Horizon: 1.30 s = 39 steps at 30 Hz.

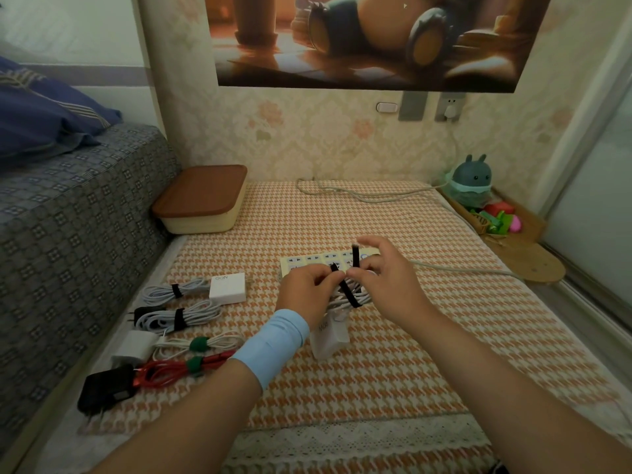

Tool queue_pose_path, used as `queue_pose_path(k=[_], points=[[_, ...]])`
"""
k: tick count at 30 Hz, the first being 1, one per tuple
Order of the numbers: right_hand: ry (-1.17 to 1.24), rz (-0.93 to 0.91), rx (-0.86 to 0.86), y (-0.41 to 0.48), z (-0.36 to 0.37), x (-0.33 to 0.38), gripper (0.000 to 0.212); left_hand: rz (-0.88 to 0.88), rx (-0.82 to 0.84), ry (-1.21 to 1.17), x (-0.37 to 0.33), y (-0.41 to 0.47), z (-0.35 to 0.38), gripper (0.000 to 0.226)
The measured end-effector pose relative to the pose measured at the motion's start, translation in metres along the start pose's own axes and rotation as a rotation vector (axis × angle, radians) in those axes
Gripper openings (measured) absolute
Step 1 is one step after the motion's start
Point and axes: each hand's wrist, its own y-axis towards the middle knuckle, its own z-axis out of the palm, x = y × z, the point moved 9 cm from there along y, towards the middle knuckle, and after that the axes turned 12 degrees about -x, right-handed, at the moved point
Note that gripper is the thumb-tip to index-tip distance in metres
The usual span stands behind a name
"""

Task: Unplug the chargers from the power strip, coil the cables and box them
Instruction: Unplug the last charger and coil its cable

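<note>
My left hand grips a coiled white cable above the table, and a white charger brick hangs below it. A black strap wraps the coil; my right hand pinches its free end, which sticks up. Behind both hands lies the white power strip, its visible sockets empty. At the left lie several bundled chargers: a white GaN brick, a black plug with a white cable, a white brick with a green tie and a black brick with a red cable.
A cream box with a brown lid stands shut at the back left, by the grey sofa. The strip's grey cord runs right and back to a wall socket. A plush toy and small toys sit at the back right.
</note>
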Motion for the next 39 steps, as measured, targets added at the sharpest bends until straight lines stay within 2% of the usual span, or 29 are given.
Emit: queue_pose_path(k=[2,7,12,15,18,20,26,29,32,34,36,39], points=[[0.073,0.058,-0.043,0.000,-0.003,-0.003,0.013,0.010,0.015,0.007,-0.003,-0.001,0.002,0.039],[0.047,-0.047,-0.107,-0.003,-0.008,0.004,0.012,-0.093,0.107,-0.102,0.004,-0.008,0.017,0.034],[-0.159,-0.245,-0.148,0.003,-0.012,0.010,0.007,-0.096,0.144,-0.079,-0.002,-0.010,0.022,0.036],[-0.295,-0.431,-0.162,0.002,-0.018,0.027,0.007,-0.129,0.152,-0.067,-0.003,-0.011,0.027,0.039],[-0.402,-0.640,-0.077,-0.009,-0.008,0.049,0.010,-0.217,0.093,-0.063,0.005,-0.007,0.025,0.040],[-0.433,-0.663,0.008,-0.015,0.002,0.051,0.012,-0.255,0.027,-0.075,0.011,-0.004,0.019,0.039],[-0.306,-0.353,0.044,-0.011,0.007,0.043,0.015,-0.275,-0.120,-0.166,0.015,0.002,-0.002,0.035],[-0.082,-0.044,0.099,-0.010,0.005,0.027,0.016,-0.244,-0.172,-0.182,0.013,0.003,-0.008,0.035],[0.163,0.179,0.110,-0.011,0.002,0.018,0.027,-0.172,-0.212,-0.152,0.008,0.004,-0.011,0.034],[0.215,0.258,0.064,-0.011,0.000,0.013,0.025,-0.128,-0.227,-0.145,0.002,0.004,-0.012,0.034],[0.225,0.309,0.018,-0.011,-0.001,0.009,0.014,-0.093,-0.241,-0.128,-0.002,0.003,-0.013,0.032],[0.309,0.466,-0.004,-0.014,0.002,0.000,0.015,-0.020,-0.266,-0.087,-0.009,0.002,-0.013,0.030]])
